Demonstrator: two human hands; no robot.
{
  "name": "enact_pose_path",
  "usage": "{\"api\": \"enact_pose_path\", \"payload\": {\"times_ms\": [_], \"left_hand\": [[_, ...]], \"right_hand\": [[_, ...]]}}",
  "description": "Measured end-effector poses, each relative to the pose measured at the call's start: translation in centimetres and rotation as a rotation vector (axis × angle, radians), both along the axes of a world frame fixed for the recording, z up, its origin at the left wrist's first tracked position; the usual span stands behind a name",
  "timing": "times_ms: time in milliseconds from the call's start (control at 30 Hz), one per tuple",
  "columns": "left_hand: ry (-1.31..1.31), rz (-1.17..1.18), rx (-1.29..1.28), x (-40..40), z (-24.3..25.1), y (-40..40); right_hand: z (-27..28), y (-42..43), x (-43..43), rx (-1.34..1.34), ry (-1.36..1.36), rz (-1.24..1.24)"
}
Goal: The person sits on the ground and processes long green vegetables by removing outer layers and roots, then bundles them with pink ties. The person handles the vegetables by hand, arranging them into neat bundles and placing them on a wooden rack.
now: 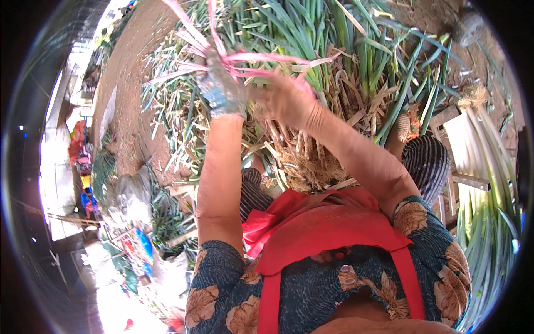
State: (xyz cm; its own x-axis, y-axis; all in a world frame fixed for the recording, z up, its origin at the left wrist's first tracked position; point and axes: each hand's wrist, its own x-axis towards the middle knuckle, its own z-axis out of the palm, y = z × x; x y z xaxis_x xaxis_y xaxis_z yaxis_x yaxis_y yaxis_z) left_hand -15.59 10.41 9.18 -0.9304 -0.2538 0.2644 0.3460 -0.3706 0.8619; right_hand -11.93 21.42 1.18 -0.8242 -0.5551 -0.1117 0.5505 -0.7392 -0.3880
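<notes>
My left hand (221,85), in a soiled blue-grey glove, grips a bunch of pink plastic strips (254,57). Their loose ends fan out upward, to the left and across to the right. Close beside it is my right hand (292,98), which is bare and blurred by motion. Pink strip touches or lies against this hand, but whether its fingers are closed on it is unclear. Below both hands, a large heap of scallions (308,37) lies on the ground, with green leaves, dry brown stalks and a mat of pale roots (308,167) near my knees.
At right, trimmed scallions or leeks (479,146) lie across a wooden stool or frame (471,182). A small wheel (469,29) stands at the upper right. Bare soil (133,83) stretches along the left. A clear plastic bag (133,194) and colourful items lie at lower left.
</notes>
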Motion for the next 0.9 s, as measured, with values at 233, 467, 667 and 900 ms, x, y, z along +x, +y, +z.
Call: {"api": "enact_pose_path", "payload": {"times_ms": [233, 467, 667, 900], "left_hand": [[-0.281, 0.164, 0.207, 6.0, -4.6, -10.0], [-0.457, -0.434, 0.479, 13.9, -10.7, 1.0], [-0.383, -0.324, 0.668, 8.8, -11.1, -0.6], [-0.359, -0.417, 0.099, 12.9, -16.3, -1.4]], "right_hand": [[3.6, 3.4, -2.0, -0.093, -0.184, -0.436], [3.5, 1.6, -1.2, 0.258, -0.125, -0.518], [-3.2, -0.6, 2.3, 0.234, -0.04, -0.292], [-4.0, -0.5, -1.4, 0.094, -0.379, -0.251]]}}
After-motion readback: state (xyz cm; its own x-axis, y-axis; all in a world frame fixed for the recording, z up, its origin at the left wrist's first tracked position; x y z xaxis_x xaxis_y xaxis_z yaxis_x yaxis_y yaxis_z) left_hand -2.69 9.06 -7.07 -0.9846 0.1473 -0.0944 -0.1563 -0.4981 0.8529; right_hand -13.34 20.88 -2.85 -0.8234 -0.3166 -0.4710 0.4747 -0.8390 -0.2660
